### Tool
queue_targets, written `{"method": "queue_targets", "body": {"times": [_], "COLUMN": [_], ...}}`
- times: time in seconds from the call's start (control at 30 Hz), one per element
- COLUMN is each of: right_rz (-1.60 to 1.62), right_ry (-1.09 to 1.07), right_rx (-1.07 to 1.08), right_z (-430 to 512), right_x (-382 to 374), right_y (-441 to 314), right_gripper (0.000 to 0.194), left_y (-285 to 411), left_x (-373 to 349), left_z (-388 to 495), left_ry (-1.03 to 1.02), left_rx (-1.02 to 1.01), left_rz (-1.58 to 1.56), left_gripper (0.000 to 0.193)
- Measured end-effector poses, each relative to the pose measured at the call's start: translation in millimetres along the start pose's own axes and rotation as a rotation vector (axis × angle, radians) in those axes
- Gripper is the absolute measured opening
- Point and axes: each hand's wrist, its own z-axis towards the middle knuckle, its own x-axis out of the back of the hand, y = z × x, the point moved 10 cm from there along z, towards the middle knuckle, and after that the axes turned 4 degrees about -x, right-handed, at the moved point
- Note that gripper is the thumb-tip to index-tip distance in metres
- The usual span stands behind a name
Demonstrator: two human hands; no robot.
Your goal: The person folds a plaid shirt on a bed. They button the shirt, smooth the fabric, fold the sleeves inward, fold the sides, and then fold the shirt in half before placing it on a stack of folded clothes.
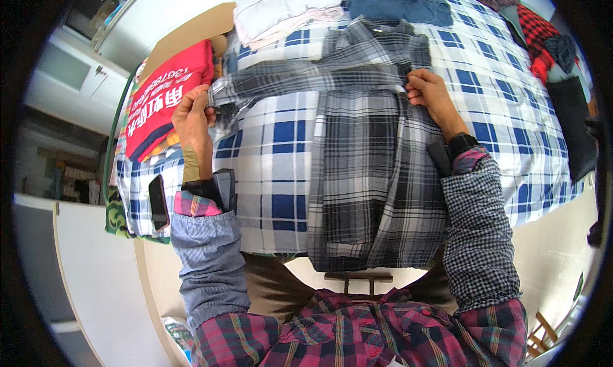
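Observation:
A grey and black plaid shirt (359, 175) lies on the blue and white checked cloth, its collar end away from me and its lower edge hanging at the near side. One sleeve (306, 77) is stretched sideways to the left across the upper part of the shirt. At the far left of that sleeve, my left hand (194, 110) pinches the cuff end. Near the shirt's right side, my right hand (424, 91) pinches the sleeve's fabric between thumb and fingers. Both wrists carry dark straps with a small device.
Folded white clothing (287, 7) and folded blue clothing (397, 3) lie at the far edge. A red printed garment (170, 98) sits by a cardboard box (187, 34) at left, above a phone (159, 202). Red and black checked clothing (534, 31) and a black garment (570, 122) lie at right.

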Motion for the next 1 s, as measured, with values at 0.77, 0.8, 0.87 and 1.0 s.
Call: {"method": "queue_targets", "body": {"times": [0.77,0.8,0.87,1.0], "right_rz": [-0.188,-0.207,-0.407,-0.753], "right_ry": [-0.164,-0.153,-0.098,-0.201], "right_rx": [-0.103,0.007,0.113,0.022], "right_z": [15,23,42,74], "right_x": [-4,0,2,-28], "right_y": [-71,-97,-126,-116], "right_gripper": [0.021,0.026,0.044,0.059], "left_y": [-10,-6,2,12], "left_x": [-62,-61,-57,-42], "left_z": [-27,-23,-13,11], "left_ry": [-0.553,-0.501,-0.481,-0.470], "left_rx": [-0.461,-0.503,-0.534,-0.208], "left_rz": [1.509,1.451,1.168,0.394], "left_gripper": [0.033,0.025,0.025,0.008]}}
